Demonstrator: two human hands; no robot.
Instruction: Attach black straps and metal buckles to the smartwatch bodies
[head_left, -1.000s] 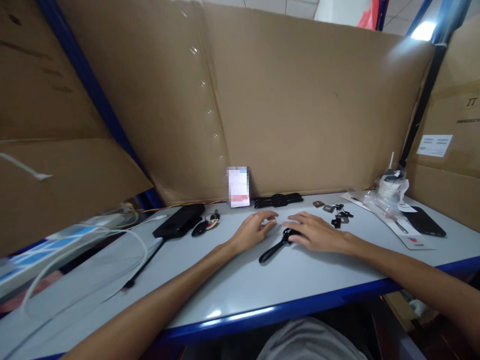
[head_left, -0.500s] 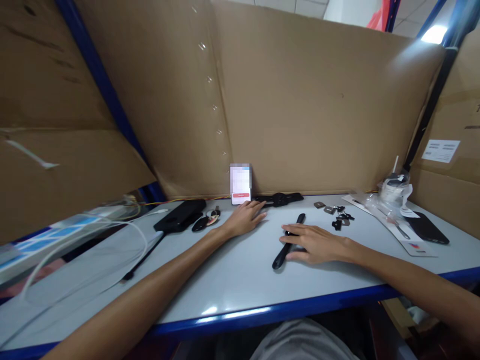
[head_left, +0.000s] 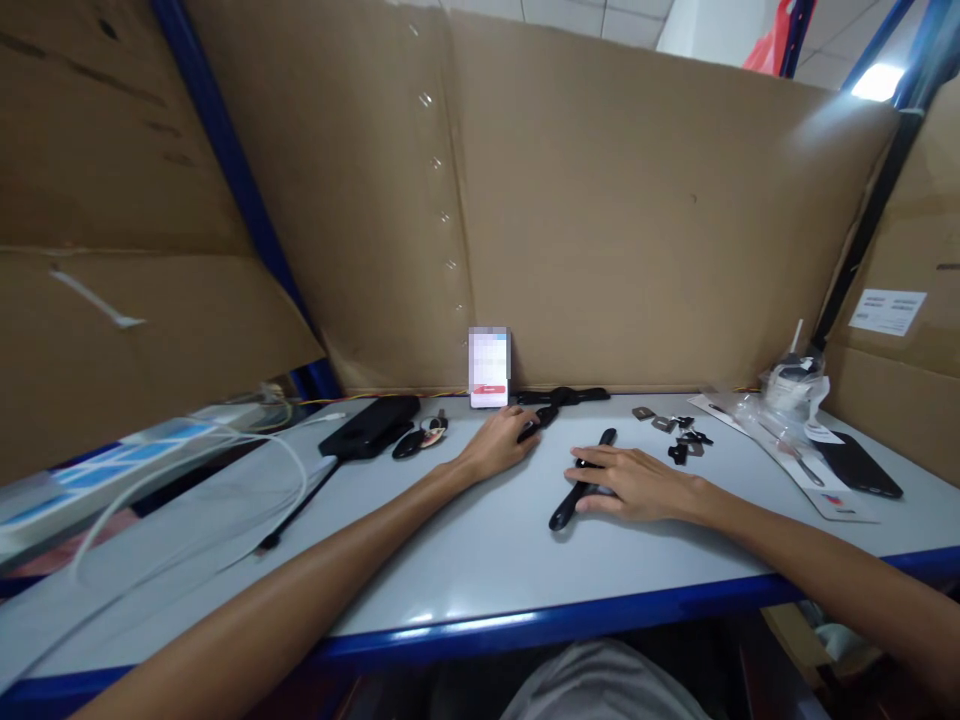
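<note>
My right hand [head_left: 634,485] lies over a long black bar with rounded ends [head_left: 564,514], its fingers spread across the middle of it. The bar rests slantwise on the table. Towards the back, my left hand [head_left: 501,443] has its fingers curled on a similar dark, rounded black piece [head_left: 546,415], partly hidden by the fingers. Just behind that lies a flat black strap-like item [head_left: 576,395] along the cardboard. A phone with a lit screen [head_left: 489,370] leans upright against the cardboard behind my left hand.
Several small black and grey pieces [head_left: 679,440] lie right of centre. At right are a dark phone [head_left: 859,465] and plastic packaging [head_left: 791,390]. To the left are a key fob [head_left: 409,444], a black box-like device [head_left: 367,425], white cables and a power strip [head_left: 127,465].
My left hand has drawn back slightly and its fingers have closed on the dark piece. My right hand stays on the bar. The view has shifted a little.
</note>
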